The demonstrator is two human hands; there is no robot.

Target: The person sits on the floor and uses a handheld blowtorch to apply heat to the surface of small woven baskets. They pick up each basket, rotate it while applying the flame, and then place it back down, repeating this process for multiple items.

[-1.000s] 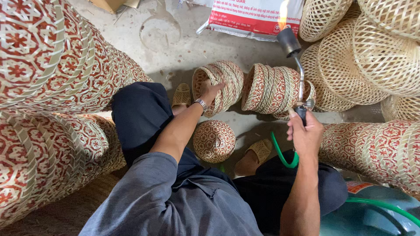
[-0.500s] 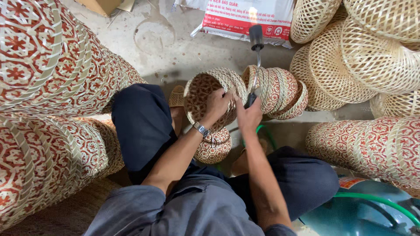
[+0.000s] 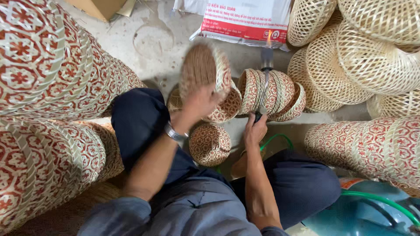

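You are sitting between tall stacks of red-patterned woven baskets (image 3: 48, 87), with a row of small baskets (image 3: 273, 94) lying on the floor ahead. Your left hand (image 3: 199, 105) is gripping a small woven basket (image 3: 205, 70), fingers wrapped on its rim, raised and blurred. Your right hand (image 3: 255, 131) is clenching a torch handle (image 3: 264, 83), its flame burning over the row.

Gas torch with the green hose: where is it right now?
In the head view the metal gas torch is just right of centre, gripped by the right hand, its flame tip beside the lying stack of red-patterned woven baskets, below the white printed bag.
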